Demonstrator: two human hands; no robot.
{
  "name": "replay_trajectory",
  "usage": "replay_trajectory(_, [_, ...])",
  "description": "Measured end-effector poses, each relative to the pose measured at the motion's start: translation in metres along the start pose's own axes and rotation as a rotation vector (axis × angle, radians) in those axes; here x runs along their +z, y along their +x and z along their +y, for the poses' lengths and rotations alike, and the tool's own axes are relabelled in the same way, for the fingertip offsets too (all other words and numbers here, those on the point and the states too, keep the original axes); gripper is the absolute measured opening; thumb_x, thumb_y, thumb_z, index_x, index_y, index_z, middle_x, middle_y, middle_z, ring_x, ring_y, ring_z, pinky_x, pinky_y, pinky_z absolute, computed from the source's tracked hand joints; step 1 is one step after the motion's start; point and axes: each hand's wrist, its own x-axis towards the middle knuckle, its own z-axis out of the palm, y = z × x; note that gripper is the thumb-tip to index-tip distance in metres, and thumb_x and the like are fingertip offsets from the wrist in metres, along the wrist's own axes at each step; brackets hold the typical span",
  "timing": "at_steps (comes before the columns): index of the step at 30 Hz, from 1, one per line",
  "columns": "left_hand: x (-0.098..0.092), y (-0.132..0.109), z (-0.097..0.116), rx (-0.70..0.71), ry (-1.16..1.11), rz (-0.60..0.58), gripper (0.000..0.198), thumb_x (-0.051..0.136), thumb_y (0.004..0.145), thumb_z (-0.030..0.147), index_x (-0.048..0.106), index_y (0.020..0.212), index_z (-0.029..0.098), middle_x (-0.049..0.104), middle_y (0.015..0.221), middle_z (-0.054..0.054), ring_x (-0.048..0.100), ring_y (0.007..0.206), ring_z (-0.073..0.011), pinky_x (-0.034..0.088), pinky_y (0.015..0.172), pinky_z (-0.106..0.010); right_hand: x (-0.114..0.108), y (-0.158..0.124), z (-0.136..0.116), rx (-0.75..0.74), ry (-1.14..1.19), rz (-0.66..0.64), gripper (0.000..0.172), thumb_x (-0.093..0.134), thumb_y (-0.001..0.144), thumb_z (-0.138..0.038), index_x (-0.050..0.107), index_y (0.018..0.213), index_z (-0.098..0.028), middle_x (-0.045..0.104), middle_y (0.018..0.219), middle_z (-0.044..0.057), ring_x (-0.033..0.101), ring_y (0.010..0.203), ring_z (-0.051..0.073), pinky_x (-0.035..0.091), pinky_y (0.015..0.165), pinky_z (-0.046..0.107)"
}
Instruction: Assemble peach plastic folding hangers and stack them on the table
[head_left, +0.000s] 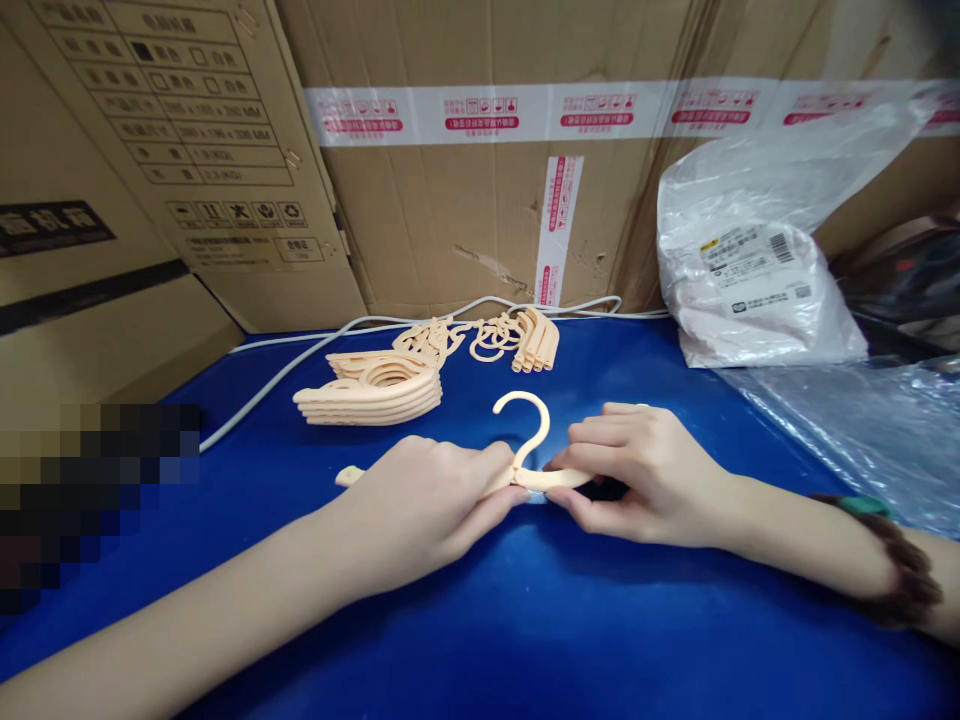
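A cream plastic clothes hanger [534,428] is held low over the blue table, its hook pointing up and curling to the left. My left hand [431,500] grips the hanger's left arm close to the centre joint; the arm's end sticks out past the knuckles. On the other side, my right hand [637,470] pinches the right arm between thumb and fingers. Behind my left hand lies a stack of cream hanger arms [367,395]. Farther back are loose cream hooks [431,342] and a small bundle of cream hanger pieces [535,340].
A blue-covered table [525,620] spans the view. Cardboard boxes [450,220] stand along the back and left. A white cable [277,385] runs behind the parts. At the right are a white plastic parcel bag [750,270] and clear plastic film [862,430]. A pixelated patch covers the left edge.
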Motion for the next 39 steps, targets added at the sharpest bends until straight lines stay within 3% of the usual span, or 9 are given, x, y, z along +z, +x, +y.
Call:
replay_trajectory(5, [0.0008,0.0003,0.0010,0.003,0.133,-0.042,0.033,0.026,0.100,0.041,0.048,0.088,0.019,0.062,0.066,-0.003,0.057,0.054,-0.0191,0.016,0.049,-0.028,-0.0014,0.0022,-0.0004,0.003,-0.058,0.044,0.024,0.054,0.088,-0.033,0.065,0.074,-0.017,0.056,0.061,0.000,0.045,0.057,0.013,0.029,0.058,0.029])
replay_trajectory(13, [0.0004,0.0014,-0.0008,-0.021,0.184,-0.042,0.031,0.024,0.100,0.038,0.045,0.087,0.020,0.064,0.069,-0.003,0.061,0.058,-0.0213,0.019,0.049,-0.027,-0.0061,0.0023,-0.0016,-0.023,-0.091,0.155,0.016,0.055,0.089,-0.031,0.060,0.091,-0.016,0.064,0.094,0.009,0.054,0.081,0.018,0.041,0.072,0.032])
replay_trajectory(17, [0.0004,0.0020,-0.0010,-0.042,0.175,0.029,0.024,0.031,0.099,0.033,0.043,0.083,0.020,0.061,0.065,0.001,0.059,0.055,-0.0193,0.020,0.049,-0.026,-0.0088,0.0014,-0.0047,-0.074,-0.162,0.236,0.009,0.055,0.089,-0.025,0.060,0.088,-0.018,0.064,0.080,0.004,0.053,0.070,0.016,0.036,0.064,0.032])
replay_trajectory(21, [0.0005,0.0018,-0.0024,-0.028,0.171,0.091,0.024,0.033,0.099,0.033,0.042,0.081,0.021,0.058,0.060,0.003,0.057,0.051,-0.0181,0.020,0.049,-0.025,-0.0070,0.0016,-0.0072,-0.143,-0.149,0.203,0.009,0.054,0.089,-0.019,0.060,0.095,-0.016,0.066,0.072,0.001,0.054,0.062,0.013,0.036,0.062,0.031])
replay_trajectory(39, [0.0052,0.0006,-0.0070,0.043,0.100,0.081,0.021,0.037,0.098,0.032,0.044,0.081,0.021,0.059,0.068,0.004,0.057,0.057,-0.0150,0.024,0.051,-0.025,-0.0023,0.0020,-0.0015,-0.042,-0.094,0.118,0.018,0.051,0.091,-0.021,0.063,0.101,-0.012,0.067,0.080,0.004,0.055,0.066,0.014,0.035,0.062,0.030])
